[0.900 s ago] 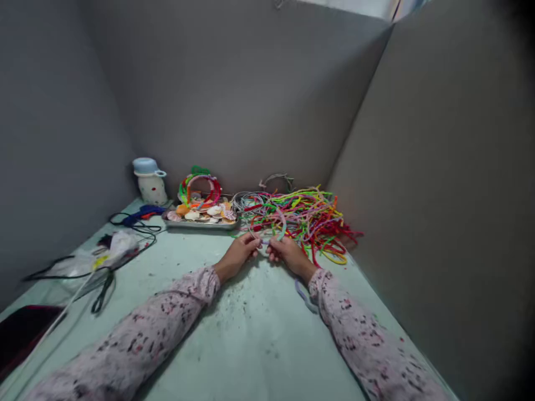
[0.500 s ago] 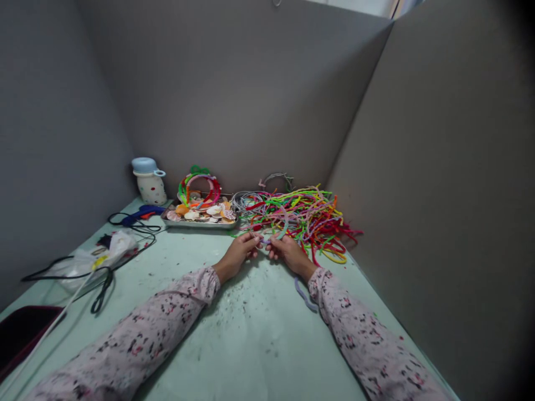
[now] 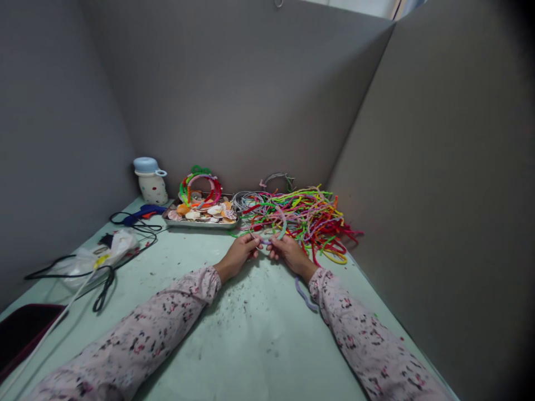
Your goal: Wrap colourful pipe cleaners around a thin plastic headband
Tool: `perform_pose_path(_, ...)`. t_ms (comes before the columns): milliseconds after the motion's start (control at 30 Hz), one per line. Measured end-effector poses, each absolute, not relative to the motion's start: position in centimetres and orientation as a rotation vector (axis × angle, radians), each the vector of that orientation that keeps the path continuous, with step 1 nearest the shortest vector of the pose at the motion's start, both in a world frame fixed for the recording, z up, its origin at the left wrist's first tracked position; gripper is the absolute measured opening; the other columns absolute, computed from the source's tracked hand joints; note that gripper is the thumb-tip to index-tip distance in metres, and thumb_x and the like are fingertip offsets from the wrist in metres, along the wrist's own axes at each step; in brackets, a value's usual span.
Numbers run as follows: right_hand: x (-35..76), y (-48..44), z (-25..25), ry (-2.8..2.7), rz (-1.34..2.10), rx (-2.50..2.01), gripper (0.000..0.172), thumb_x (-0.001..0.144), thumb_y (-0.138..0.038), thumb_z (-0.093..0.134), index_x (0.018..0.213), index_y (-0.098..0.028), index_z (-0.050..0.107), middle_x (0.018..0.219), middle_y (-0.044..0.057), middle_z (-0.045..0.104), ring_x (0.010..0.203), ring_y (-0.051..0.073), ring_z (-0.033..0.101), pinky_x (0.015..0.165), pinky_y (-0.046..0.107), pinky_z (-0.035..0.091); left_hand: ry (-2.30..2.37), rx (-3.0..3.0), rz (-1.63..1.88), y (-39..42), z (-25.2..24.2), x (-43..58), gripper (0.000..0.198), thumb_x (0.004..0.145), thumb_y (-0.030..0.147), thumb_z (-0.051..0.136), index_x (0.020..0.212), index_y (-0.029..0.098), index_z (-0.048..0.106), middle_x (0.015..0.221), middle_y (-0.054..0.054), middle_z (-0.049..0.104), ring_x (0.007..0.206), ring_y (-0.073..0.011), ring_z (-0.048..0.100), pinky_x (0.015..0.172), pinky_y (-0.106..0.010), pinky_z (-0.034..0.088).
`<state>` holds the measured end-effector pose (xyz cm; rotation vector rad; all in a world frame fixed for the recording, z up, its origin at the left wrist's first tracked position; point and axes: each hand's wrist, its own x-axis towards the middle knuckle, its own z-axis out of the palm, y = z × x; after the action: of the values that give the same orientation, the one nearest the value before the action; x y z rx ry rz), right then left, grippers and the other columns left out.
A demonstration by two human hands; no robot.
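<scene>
Pinching ring [image 3: 285, 226] at 7 o'clock with left hand [image 3: 239, 256], 5 o'clock with right hand [image 3: 291, 257], nearside of strands [image 3: 305, 210]. Practically unchanged from moments ago; still keeping purple strip [image 3: 265, 242] at 6 o'clock, apparently working there.

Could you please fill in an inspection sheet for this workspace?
Surface: pale green tabletop, dark specks scattered on it.
Job's things: partly wrapped ring between left hand and right hand; fuzzy coloured strands heaped behind; lilac strand beside the right sleeve; metal tray of shells, with wrapped rings on top.
Clutter: bottle at the back left; plastic bag nearer; dark object at the left edge, unclear.
Hands: both pinch the ring.
Cables: black cable looped along the left side; white cable there too.
Surroundings: grey partitions at left, back and right; other people, nothing seen.
</scene>
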<state>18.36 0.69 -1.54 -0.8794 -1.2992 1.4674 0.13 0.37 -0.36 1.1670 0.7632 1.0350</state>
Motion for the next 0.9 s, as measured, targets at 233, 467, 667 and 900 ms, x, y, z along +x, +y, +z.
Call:
perform_pose_path(233,18.34,0.64,-1.35,-1.294,1.462,-0.884,0.029,0.077,-0.043,0.067,0.084,-0.017,0.056,0.071,0.000,0.065,0.053,0.010,0.058,0.046,0.020,0.039,0.765,1.243,1.028,0.31,-0.30,0.14,0.028,0.077,0.038,0.066,0.088,0.014,0.058,0.073,0.002,0.058,0.049,-0.0047,0.048,0.045,-0.017,0.031)
perform_pose_path(467,18.27,0.57,-1.24,-1.287,1.463,-0.890,0.030,0.076,-0.043,0.068,0.084,-0.017,0.056,0.071,0.000,0.065,0.052,0.010,0.057,0.045,0.021,0.039,0.766,1.245,1.018,0.29,-0.12,0.15,0.028,0.076,0.039,0.067,0.088,0.014,0.058,0.075,0.001,0.059,0.051,-0.0052,0.050,0.047,-0.018,0.034)
perform_pose_path(667,18.21,0.47,-1.08,-1.288,1.446,-0.904,0.030,0.076,-0.043,0.067,0.084,-0.017,0.055,0.070,0.000,0.065,0.052,0.010,0.057,0.045,0.020,0.039,0.765,1.266,1.032,0.22,-0.18,0.27,0.027,0.078,0.039,0.065,0.089,0.015,0.057,0.074,0.002,0.058,0.050,-0.0044,0.049,0.045,-0.017,0.033)
perform_pose_path(900,18.17,0.60,-1.23,-1.282,1.439,-0.907,0.030,0.075,-0.043,0.068,0.084,-0.018,0.054,0.072,0.000,0.065,0.053,0.010,0.058,0.045,0.020,0.040,0.806,1.185,1.047,0.04,-0.05,0.41,0.037,0.077,0.045,0.063,0.097,0.013,0.059,0.078,-0.002,0.061,0.051,-0.0064,0.053,0.045,-0.018,0.035)
